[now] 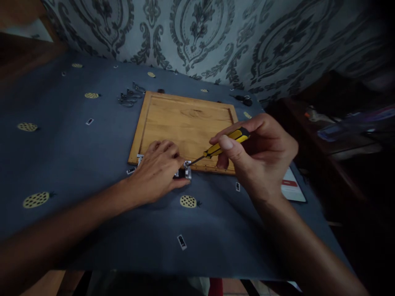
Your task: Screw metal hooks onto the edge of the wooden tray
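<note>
A framed wooden panel [185, 119] lies flat on the cloth-covered table. At its near edge, my left hand [159, 170] rests palm down with the fingers curled. Its thumb and fingers grip a small shiny metal hinge [188, 172], which they partly cover. My right hand [262, 150] is closed around the yellow and black handle of a screwdriver [226, 143]. The shaft slants down to the left and its tip meets the hinge. Another metal piece [140, 158] shows at the panel's near left corner, partly behind my left hand.
Several metal fittings [129, 96] lie beyond the panel's left corner. Black-handled scissors [243, 99] lie at the back right. A white and red sheet or booklet [293, 186] sits by my right wrist. A patterned curtain [200, 33] hangs behind the dark blue tablecloth [108, 230].
</note>
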`<act>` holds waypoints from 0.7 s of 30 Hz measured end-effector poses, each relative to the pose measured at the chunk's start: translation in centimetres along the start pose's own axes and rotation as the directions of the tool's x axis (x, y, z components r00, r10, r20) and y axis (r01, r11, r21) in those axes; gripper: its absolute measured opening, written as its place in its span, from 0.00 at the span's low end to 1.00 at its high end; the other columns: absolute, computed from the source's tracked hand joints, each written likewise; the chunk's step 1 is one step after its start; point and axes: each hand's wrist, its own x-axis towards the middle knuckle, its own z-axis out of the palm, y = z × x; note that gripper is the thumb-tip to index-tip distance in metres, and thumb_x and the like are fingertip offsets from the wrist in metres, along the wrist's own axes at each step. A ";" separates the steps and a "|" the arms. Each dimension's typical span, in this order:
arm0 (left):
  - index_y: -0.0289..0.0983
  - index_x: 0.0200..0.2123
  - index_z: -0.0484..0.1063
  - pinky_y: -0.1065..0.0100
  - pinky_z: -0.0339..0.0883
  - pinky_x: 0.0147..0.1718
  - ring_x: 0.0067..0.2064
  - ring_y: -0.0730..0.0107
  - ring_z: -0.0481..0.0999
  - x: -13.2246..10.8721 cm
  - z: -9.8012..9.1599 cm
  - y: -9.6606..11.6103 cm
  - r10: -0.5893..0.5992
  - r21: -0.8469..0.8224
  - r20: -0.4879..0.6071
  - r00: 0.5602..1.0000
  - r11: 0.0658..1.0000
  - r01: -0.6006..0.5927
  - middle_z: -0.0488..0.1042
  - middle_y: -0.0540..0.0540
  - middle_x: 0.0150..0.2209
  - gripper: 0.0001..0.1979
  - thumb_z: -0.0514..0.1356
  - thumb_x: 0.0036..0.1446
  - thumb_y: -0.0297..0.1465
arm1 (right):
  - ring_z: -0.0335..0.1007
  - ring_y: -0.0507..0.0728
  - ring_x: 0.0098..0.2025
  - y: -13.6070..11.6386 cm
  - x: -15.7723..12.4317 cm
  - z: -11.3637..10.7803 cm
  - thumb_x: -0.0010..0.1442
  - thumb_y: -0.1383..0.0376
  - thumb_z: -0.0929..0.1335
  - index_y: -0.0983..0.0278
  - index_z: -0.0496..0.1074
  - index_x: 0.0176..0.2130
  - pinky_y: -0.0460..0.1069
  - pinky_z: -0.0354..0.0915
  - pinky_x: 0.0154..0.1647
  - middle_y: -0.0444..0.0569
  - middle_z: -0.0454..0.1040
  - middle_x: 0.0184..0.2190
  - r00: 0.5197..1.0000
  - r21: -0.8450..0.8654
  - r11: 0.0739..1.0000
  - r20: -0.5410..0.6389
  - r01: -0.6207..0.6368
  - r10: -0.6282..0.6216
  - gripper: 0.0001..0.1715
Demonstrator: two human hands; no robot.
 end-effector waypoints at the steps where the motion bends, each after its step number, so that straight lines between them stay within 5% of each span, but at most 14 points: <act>1: 0.35 0.41 0.78 0.51 0.61 0.52 0.51 0.52 0.67 0.0 0.0 0.0 -0.003 -0.008 0.003 1.000 1.000 0.003 0.72 0.42 0.42 0.16 0.66 0.59 0.42 | 0.68 0.49 0.18 0.0 0.1 -0.1 0.55 0.59 0.77 0.58 0.68 0.30 0.45 0.65 0.13 0.40 0.75 0.26 1.000 -0.006 1.000 0.013 -0.003 0.003 0.15; 12: 0.35 0.42 0.78 0.50 0.61 0.53 0.52 0.51 0.67 0.0 -0.1 0.1 -0.008 -0.015 0.011 1.000 1.000 0.008 0.73 0.42 0.43 0.17 0.67 0.57 0.42 | 0.73 0.50 0.22 -1.4 1.0 -1.1 0.58 0.55 0.75 0.57 0.78 0.40 0.48 0.71 0.22 0.43 0.79 0.34 0.972 -0.124 0.991 0.225 -0.046 0.073 0.11; 21: 0.34 0.42 0.78 0.50 0.60 0.54 0.53 0.51 0.67 0.1 -0.3 0.2 -0.027 -0.042 0.037 0.999 0.999 0.029 0.73 0.41 0.44 0.17 0.68 0.57 0.41 | 0.69 0.48 0.15 -0.9 0.9 -0.8 0.51 0.60 0.79 0.60 0.70 0.27 0.44 0.67 0.13 0.42 0.81 0.31 0.982 -0.034 0.997 0.172 -0.075 0.080 0.16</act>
